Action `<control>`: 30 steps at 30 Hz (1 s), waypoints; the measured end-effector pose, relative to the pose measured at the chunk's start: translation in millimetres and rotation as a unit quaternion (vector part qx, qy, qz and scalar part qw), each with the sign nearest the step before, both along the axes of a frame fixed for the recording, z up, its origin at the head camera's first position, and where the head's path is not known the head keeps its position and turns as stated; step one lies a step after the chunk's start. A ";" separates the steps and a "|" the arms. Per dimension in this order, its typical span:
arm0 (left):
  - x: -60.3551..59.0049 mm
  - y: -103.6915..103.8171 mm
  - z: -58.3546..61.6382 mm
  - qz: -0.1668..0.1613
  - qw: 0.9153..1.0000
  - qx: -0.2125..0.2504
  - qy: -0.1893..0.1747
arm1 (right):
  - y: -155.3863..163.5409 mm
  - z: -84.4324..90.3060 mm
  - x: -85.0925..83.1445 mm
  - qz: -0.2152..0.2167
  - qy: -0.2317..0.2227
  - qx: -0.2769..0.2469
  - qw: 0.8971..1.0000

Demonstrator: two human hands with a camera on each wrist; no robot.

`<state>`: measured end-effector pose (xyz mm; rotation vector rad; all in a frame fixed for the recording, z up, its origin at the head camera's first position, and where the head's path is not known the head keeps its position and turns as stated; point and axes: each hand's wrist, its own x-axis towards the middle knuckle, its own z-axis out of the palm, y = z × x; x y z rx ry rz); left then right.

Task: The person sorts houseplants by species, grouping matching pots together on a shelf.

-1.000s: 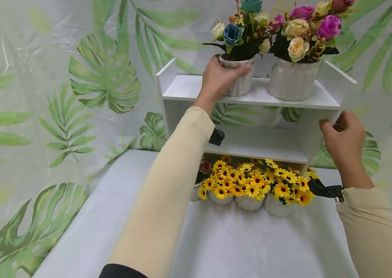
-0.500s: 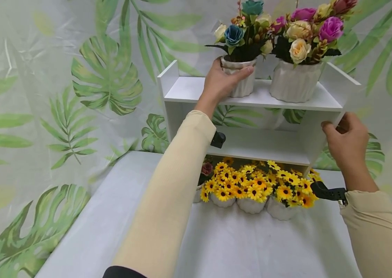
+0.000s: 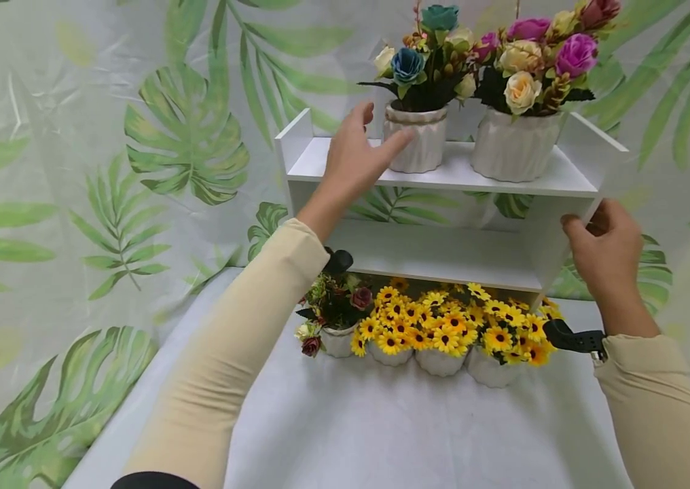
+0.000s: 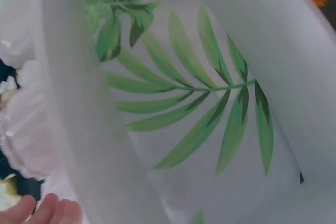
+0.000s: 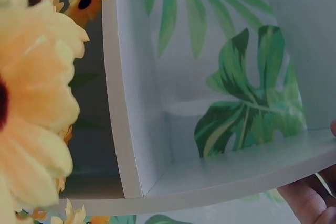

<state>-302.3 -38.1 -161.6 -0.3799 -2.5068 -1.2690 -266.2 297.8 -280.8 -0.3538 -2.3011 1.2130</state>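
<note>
My left hand (image 3: 351, 153) is beside a ribbed white flower pot (image 3: 421, 146) with blue and cream roses, on the top board of a white shelf (image 3: 443, 248). Its fingers are spread off the pot's left side; the thumb overlaps the pot's front, and whether it touches cannot be told. In the left wrist view only the fingertips (image 4: 52, 211) show, low in the corner. My right hand (image 3: 608, 248) pinches the shelf's right side panel, thumb on the front edge. The right wrist view shows its fingers (image 5: 307, 200) along the panel's outer face.
A wider white pot (image 3: 516, 146) with purple and peach roses stands right of the first. Below the shelf, several yellow daisy pots (image 3: 441, 362) line the white table (image 3: 412, 435), with a dark-rose pot (image 3: 337, 341) at their left. A leaf-print sheet (image 3: 186, 136) hangs behind.
My left hand has let go of the blue-rose pot and drawn back to the left, baring the dark-rose pot below. The right hand keeps its hold on the shelf.
</note>
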 end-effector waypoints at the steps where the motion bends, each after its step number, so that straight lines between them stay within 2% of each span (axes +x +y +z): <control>1: 5.3 -7.2 -3.8 0.002 1.000 -0.002 0.028 | -0.1 -0.5 -0.2 0.001 -0.001 0.000 1.000; 4: 27.5 -29.7 -22.4 -0.012 0.994 0.002 0.111 | -0.2 -1.8 0.2 -0.004 -0.006 -0.005 1.000; 6: 47.7 -44.5 -43.9 -0.023 0.989 -0.008 0.148 | 0.3 -2.6 1.2 -0.013 -0.010 -0.010 1.000; 8: 68.7 -60.8 -72.7 -0.034 0.984 -0.024 0.170 | 0.9 -2.9 1.9 -0.020 -0.009 -0.011 1.000; 10: 87.7 -77.9 -104.5 -0.037 0.983 -0.044 0.174 | 1.3 -2.4 2.4 -0.022 -0.007 -0.012 1.000; 12: 101.2 -95.4 -134.9 -0.033 0.984 -0.060 0.165 | 1.6 -1.1 2.6 -0.028 0.000 -0.012 1.000; 15: 113.0 -119.8 -173.6 -0.022 0.991 -0.067 0.118 | 1.9 1.7 3.1 -0.035 0.013 -0.021 0.999; 18: 121.2 -140.3 -205.0 -0.005 0.998 -0.059 0.038 | 0.9 3.3 2.6 -0.031 0.023 -0.023 0.999; 20: 124.4 -149.6 -223.9 0.003 0.998 -0.054 -0.015 | -0.5 3.3 1.5 -0.021 0.024 -0.024 0.999; 22: 125.0 -154.4 -239.6 0.009 0.996 -0.055 -0.074 | -1.7 2.6 0.4 -0.018 0.022 -0.024 0.999; 26: 114.6 -152.4 -267.1 0.016 0.983 -0.043 -0.175 | -2.7 -0.5 -2.4 -0.018 0.017 -0.027 0.999; 28: 104.9 -146.7 -276.1 0.037 0.978 -0.013 -0.203 | -1.8 -1.0 -2.9 -0.014 0.016 -0.025 0.999; 30: 94.6 -139.7 -282.4 0.066 0.976 0.024 -0.207 | -1.4 -1.6 -3.7 -0.011 0.016 -0.022 1.000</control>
